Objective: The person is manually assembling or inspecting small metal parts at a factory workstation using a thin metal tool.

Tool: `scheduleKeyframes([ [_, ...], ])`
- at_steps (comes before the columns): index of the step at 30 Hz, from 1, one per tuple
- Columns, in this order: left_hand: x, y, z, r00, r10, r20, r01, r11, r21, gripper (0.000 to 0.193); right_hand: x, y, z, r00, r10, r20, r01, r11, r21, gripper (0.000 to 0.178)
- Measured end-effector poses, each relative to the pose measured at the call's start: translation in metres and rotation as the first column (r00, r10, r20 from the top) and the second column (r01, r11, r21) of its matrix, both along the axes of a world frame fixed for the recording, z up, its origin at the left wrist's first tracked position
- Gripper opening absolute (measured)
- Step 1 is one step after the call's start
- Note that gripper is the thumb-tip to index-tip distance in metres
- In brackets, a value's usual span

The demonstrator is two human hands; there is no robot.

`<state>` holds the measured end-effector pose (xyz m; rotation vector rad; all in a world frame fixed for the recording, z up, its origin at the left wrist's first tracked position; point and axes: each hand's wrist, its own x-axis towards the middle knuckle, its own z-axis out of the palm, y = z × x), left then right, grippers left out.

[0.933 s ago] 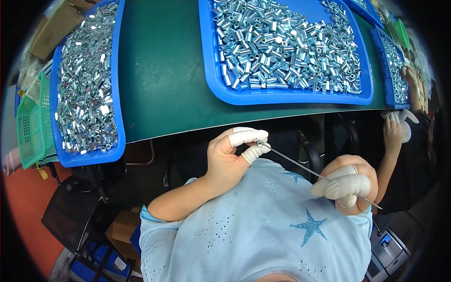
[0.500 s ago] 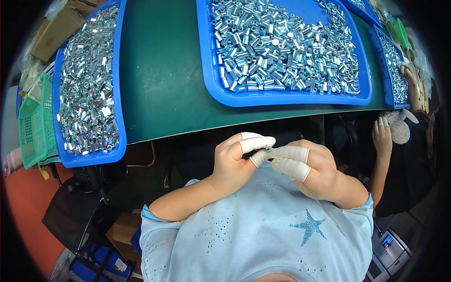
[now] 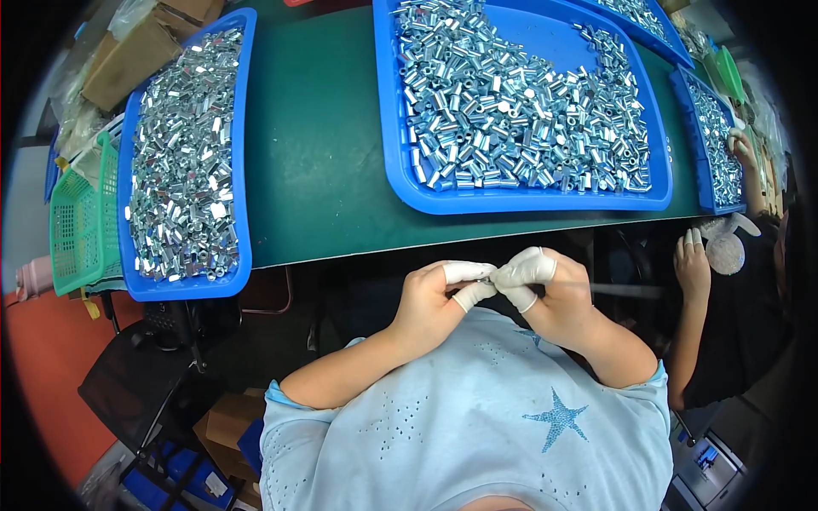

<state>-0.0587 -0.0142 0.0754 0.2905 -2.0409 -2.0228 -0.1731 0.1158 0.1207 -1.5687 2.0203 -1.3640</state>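
Observation:
My left hand (image 3: 433,305), with white finger cots on its thumb and forefinger, pinches a small silvery metal sleeve (image 3: 486,279), mostly hidden by the fingertips. Against it press the fingertips of my right hand (image 3: 550,294), closed in a pinch and also wearing white cots. A thin pale rod-like thing (image 3: 626,290), smeared by motion, sticks out to the right behind the right hand; its kind is unclear. Both hands are in front of the table edge, above my lap. Beyond them stands a blue tray (image 3: 528,202) with many short shiny metal sleeves.
A second blue tray (image 3: 242,170) of metal pieces overhangs the green table (image 3: 319,170) at left, beside a green basket (image 3: 81,243) and a cardboard box (image 3: 128,64). At right, a co-worker's hand (image 3: 692,266) is near another blue tray (image 3: 705,149).
My right hand has turned, and the thin rod-like thing has swung from pointing down to pointing right. The view has shifted slightly, so the trays appear lower and further right.

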Motion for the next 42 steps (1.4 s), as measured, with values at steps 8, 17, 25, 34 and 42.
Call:
scheduleKeyframes([
  [8,-0.002,0.000,0.006,0.996,-0.066,0.064,0.063,0.997,0.051,0.017,0.003,0.009,0.001,0.995,-0.054,0.086,0.055,0.998,-0.016,0.020],
  [17,-0.012,0.002,0.017,0.999,-0.021,0.037,0.020,1.000,0.013,0.014,-0.002,0.011,0.015,0.981,-0.024,0.195,0.029,0.999,-0.020,0.015],
  [25,-0.017,0.004,0.017,0.998,-0.022,0.051,0.024,0.999,-0.044,0.015,-0.009,0.018,0.015,0.967,-0.051,0.248,0.032,0.996,0.079,0.011],
  [34,-0.028,0.012,0.007,0.999,0.041,0.021,-0.046,0.902,0.430,0.020,-0.010,0.028,0.027,0.868,-0.190,0.459,0.269,0.957,-0.112,0.011],
  [42,-0.034,0.011,0.009,0.998,0.051,0.028,-0.058,0.861,0.506,0.021,-0.014,0.035,0.023,0.958,-0.186,0.220,0.225,0.959,-0.172,0.016],
])
